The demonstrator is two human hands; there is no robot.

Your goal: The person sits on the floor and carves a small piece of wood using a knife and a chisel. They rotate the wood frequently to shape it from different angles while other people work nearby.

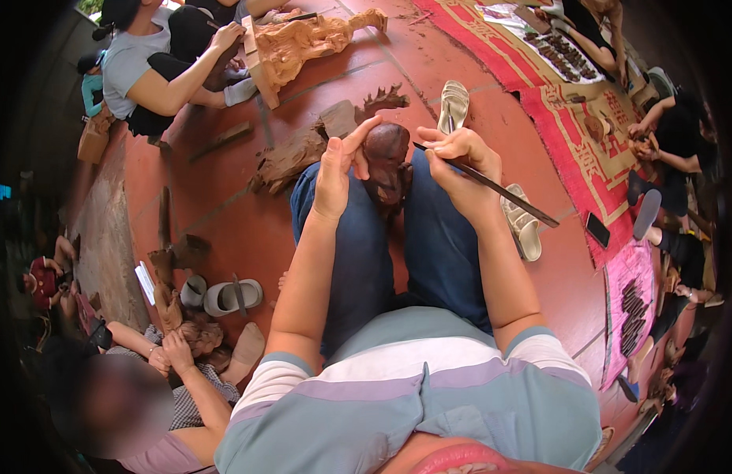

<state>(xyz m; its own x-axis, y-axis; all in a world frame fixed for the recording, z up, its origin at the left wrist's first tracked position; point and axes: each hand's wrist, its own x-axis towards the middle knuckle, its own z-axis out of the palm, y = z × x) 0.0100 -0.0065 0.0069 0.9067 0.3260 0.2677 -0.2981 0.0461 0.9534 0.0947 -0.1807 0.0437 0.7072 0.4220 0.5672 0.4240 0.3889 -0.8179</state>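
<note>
A dark reddish-brown wood carving (pixel 387 147) with a rounded top stands between my knees. My left hand (pixel 339 171) is at its left side, fingers stretched out and apart; the fingertips reach its edge, and I cannot tell how firmly they touch. A long, thin, dark carving tool (pixel 504 192) is gripped in my right hand (pixel 465 162). Its narrow tip points left at the carving's right side, with a small gap, while the wider end slants down to the right. The carving's lower part sinks into shadow between my legs.
Rough wood pieces (pixel 291 156) lie beyond my left knee. Light sandals (pixel 522 225) rest at my right, near a phone (pixel 597 229) on a red mat (pixel 540 103). More tools (pixel 634 316) lie on pink cloth. Other people sit around; one works on a large pale carving (pixel 303 47).
</note>
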